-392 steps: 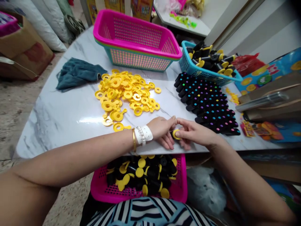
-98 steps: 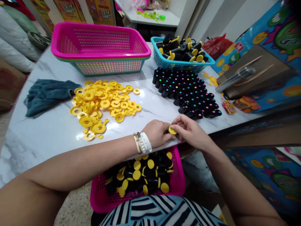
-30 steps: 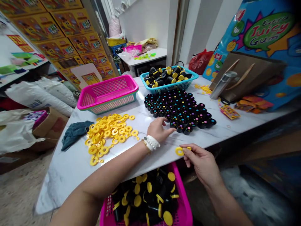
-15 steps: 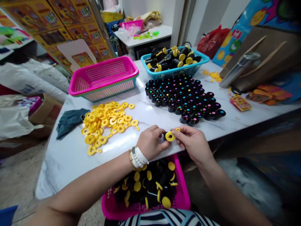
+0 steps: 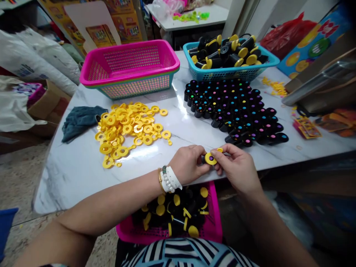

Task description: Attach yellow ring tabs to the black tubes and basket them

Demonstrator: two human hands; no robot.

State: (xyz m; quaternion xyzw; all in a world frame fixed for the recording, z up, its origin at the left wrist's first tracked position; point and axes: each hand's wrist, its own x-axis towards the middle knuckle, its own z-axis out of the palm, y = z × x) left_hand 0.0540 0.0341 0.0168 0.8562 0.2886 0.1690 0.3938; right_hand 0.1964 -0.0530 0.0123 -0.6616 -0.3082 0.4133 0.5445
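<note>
My left hand (image 5: 189,165) is closed around a small black cylinder, mostly hidden by my fingers. A yellow ring cap (image 5: 208,160) sits at the cylinder's end, with a purple dot showing through its hole. The thumb and fingers of my right hand (image 5: 239,163) pinch the ring by its small tab side. Left of my hands lies a heap of loose yellow ring caps (image 5: 126,128). Rows of upright black cylinders (image 5: 236,111) with coloured dots on top stand beyond my right hand. Below the table edge, a pink basket (image 5: 215,211) holds black cylinders with yellow ends.
At the back left stand stacked pink and green baskets (image 5: 169,79). A blue basket (image 5: 222,76) full of yellow-capped black cylinders is at the back right. A dark cloth (image 5: 80,120) lies left. On the right are a metal flask (image 5: 317,83) and small yellow pieces (image 5: 275,87).
The view has tipped downward and shifted. Both hands stay together at the table edge; the ring's hole, dark before, now shows a purple dot.
</note>
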